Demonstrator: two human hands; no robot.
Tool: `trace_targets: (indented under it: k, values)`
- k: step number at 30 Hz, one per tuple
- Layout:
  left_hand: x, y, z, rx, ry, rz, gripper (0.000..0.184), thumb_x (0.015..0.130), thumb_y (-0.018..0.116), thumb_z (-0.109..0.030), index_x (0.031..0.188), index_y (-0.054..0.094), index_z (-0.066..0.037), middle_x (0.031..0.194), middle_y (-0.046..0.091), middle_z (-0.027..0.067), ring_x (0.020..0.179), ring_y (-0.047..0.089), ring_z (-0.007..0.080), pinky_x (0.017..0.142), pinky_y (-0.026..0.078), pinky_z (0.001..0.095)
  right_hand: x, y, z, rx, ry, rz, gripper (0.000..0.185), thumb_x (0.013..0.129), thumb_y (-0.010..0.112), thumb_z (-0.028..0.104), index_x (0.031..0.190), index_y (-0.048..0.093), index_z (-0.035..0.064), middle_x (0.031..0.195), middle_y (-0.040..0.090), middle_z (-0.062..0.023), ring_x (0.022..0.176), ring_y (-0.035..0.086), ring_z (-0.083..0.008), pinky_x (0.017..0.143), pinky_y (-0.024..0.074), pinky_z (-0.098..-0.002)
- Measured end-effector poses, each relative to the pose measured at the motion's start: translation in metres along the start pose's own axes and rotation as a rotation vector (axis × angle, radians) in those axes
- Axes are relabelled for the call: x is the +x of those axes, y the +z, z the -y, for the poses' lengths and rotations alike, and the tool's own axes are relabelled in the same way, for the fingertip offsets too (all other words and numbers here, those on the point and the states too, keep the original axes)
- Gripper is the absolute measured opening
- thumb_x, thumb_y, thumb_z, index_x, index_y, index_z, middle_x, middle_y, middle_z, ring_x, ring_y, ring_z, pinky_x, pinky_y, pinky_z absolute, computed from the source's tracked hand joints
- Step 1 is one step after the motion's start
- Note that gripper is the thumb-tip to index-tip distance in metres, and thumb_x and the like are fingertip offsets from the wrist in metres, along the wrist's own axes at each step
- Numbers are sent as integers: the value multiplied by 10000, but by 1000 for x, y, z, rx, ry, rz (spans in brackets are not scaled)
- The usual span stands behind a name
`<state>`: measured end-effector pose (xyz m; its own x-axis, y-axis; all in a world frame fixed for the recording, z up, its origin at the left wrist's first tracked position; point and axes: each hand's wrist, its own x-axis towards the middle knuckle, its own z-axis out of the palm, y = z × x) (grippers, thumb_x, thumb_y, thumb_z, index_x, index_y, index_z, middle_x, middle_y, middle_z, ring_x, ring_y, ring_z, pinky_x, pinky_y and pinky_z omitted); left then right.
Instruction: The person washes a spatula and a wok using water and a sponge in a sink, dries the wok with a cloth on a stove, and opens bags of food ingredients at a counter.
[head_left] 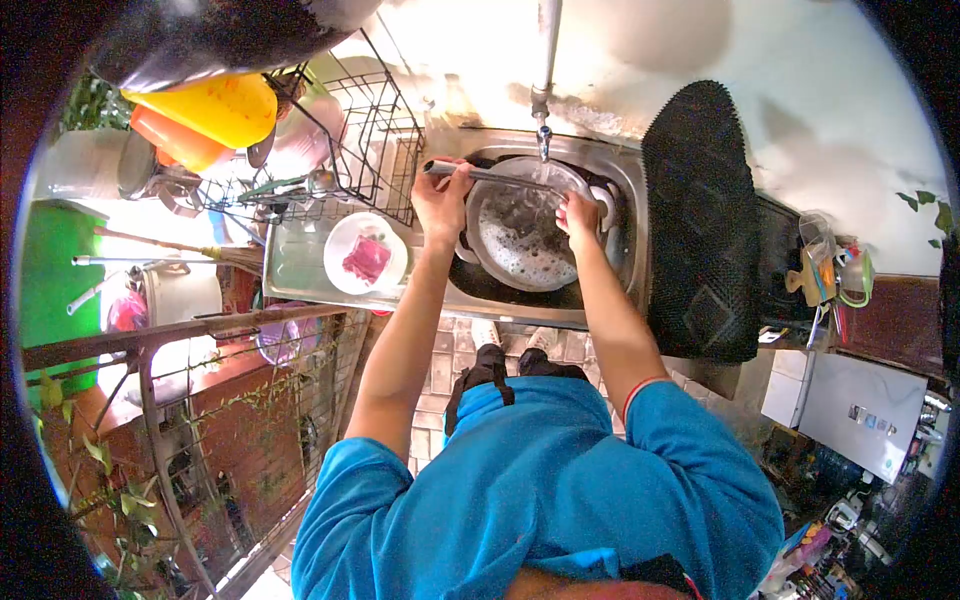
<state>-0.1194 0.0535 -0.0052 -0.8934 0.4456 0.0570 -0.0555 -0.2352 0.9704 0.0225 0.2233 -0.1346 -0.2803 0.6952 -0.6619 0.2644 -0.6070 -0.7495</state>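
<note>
My left hand is closed around the dark handle of a long, thin, knife-like utensil. It lies nearly level across the far part of a metal pot. Near the utensil's other end, the fingers of my right hand are closed on it. Below both hands, the pot sits in the sink basin, full of foamy water. A tap stands right above the pot, and water appears to run from it. Left of the basin, a white bowl holds a pink cloth or sponge.
A black wire dish rack stands at the back left with yellow and orange containers. Right of the sink hangs a black textured mat. A metal railing runs along the left. Utensils stand far right.
</note>
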Motion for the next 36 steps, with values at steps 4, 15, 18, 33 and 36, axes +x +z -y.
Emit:
trace_targets:
  k: [4,15,18,33,36]
  values:
    - [10,5,20,111,-77,-113,264,784,722,-140,872,554,44,786,614,100,731,619,147,575,577,293,-46,-24,-1,28,-196,-157,418,798,638,439,879,631,29,726,598,-53,582,577,-172,577,495,-293]
    - [15,44,95,371,-356,-3,503,796,704,-161,1194,407,-82,888,602,135,644,623,179,525,586,328,-47,-102,-68,-280,-649,-574,394,747,739,255,1025,590,17,1039,596,-147,989,560,-289,855,431,-375]
    - [21,43,124,363,-63,166,328,876,566,-91,1176,434,-92,832,606,136,621,630,188,524,584,335,-38,-117,-79,-414,-607,-535,379,772,711,227,1054,570,18,1077,580,-182,1032,540,-323,882,416,-400]
    - [26,71,151,-98,-469,330,198,834,597,-28,996,483,-33,813,600,104,646,616,163,546,600,351,-49,-129,-121,-550,-566,-649,539,761,647,92,1223,384,12,1174,489,-213,1115,472,-365,956,361,-421]
    - [31,80,137,-60,-515,410,173,807,628,-31,933,510,-41,831,604,85,633,587,137,580,601,332,-67,-123,-112,-516,-572,-625,551,756,650,92,1229,379,17,1176,487,-211,1129,464,-365,960,357,-420]
